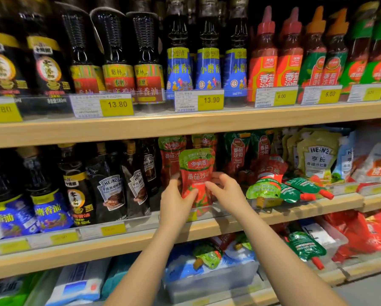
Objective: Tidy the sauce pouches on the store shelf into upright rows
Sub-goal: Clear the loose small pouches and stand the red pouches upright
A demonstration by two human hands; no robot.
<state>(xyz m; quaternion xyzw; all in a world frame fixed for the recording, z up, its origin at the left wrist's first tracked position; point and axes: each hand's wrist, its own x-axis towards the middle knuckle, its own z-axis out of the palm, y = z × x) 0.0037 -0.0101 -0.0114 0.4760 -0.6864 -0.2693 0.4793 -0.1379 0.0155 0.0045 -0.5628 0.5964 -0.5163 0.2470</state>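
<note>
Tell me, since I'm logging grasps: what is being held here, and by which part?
A tomato sauce pouch, upright at the middle shelf's front. The left hand and right hand grip its lower half from either side.

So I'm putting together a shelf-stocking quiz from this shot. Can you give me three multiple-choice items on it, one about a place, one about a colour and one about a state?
1. Where is the ketchup pouch that both hands hold?
A. top shelf
B. front of the middle shelf
C. bottom shelf

2. What colour are the caps of the fallen pouches to its right?
A. red
B. blue
C. white

3. How is the held pouch standing?
A. flat on its face
B. upside down
C. upright, label forward

Answers:
1 B: the left hand and right hand grip it just behind the middle shelf's front rail.
2 A: the caps pointing toward the shelf edge are red.
3 C: its green top is up and its label faces the camera.
</note>
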